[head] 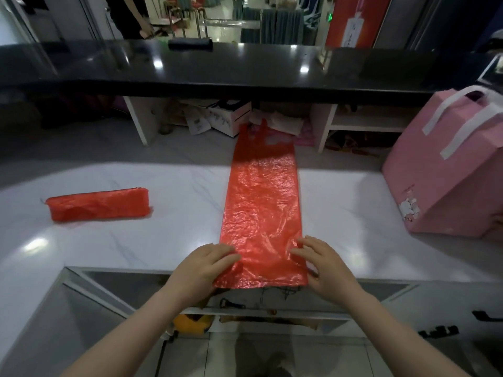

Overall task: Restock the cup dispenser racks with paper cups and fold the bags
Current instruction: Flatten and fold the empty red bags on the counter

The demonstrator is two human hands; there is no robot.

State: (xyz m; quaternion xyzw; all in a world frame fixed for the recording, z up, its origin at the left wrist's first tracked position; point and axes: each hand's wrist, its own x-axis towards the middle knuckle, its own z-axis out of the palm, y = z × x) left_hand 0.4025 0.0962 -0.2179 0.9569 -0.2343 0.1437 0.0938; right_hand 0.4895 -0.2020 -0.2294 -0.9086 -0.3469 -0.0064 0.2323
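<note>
Fingers of my left hand (209, 263) and right hand (324, 261) lying straight, pressing near end of flattened red bag (262, 205) onto white counter (345, 202).

Both bare forearms reach forward from the lower corners, converging. The left hand (208, 263) lies palm down, fingers together and pointing right. The right hand (325, 261) lies palm down, fingers slightly spread, pointing left and forward.

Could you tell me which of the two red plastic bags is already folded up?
The red bag on the left, a compact bundle; the centre bag lies flat under both hands.
</note>
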